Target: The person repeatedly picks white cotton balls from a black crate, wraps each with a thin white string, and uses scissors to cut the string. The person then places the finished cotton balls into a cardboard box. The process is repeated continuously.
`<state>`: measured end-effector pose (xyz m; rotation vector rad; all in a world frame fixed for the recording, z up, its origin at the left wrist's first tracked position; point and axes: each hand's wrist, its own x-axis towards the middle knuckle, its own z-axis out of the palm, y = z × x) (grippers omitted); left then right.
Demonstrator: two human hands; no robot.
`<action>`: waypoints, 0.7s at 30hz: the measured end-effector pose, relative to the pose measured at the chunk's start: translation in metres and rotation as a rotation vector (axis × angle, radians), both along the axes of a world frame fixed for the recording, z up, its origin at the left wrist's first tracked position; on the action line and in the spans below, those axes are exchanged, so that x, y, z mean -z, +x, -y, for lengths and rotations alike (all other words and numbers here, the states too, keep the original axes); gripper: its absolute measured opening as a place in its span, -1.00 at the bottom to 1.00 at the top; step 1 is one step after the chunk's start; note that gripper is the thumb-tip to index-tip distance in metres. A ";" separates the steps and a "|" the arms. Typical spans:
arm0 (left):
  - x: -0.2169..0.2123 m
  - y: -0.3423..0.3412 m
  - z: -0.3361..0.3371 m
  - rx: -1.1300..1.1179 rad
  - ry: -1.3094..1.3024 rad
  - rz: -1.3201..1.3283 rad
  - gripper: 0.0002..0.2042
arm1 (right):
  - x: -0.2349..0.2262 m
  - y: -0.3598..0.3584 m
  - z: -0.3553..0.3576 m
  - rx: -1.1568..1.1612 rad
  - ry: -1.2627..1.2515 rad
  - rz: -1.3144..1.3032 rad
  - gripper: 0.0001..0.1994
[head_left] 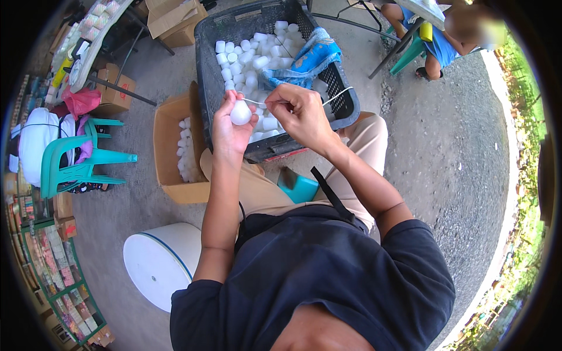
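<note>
My left hand (pixel 230 130) holds a small white round piece (pixel 240 112) between fingers and thumb, raised above my lap. My right hand (pixel 301 114) pinches a thin white string (pixel 336 97) that runs from the white piece off to the right. Both hands hover over the near edge of a black plastic crate (pixel 206 64) filled with several small white cup-shaped pieces (pixel 250 55). A blue cloth (pixel 313 58) lies inside the crate at its right side.
An open cardboard box (pixel 167 152) with white pieces stands left of the crate. A white round tub (pixel 161 263) sits at lower left, a teal plastic chair (pixel 76 164) farther left. Another person (pixel 445 41) sits at the upper right by a table. Gravel ground surrounds.
</note>
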<state>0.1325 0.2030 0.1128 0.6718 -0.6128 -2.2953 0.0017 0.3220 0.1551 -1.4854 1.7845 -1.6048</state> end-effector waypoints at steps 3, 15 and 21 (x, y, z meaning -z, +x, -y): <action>0.001 0.005 0.003 -0.062 0.088 -0.032 -0.82 | -0.015 0.006 -0.011 0.025 0.046 -0.054 -0.92; -0.015 0.002 -0.016 -0.139 -0.141 -0.022 -0.83 | -0.001 0.008 -0.006 0.086 -0.020 -0.162 -0.92; -0.017 0.002 -0.021 -0.184 -0.275 0.013 -0.84 | 0.002 0.007 -0.005 0.089 -0.004 -0.177 -0.91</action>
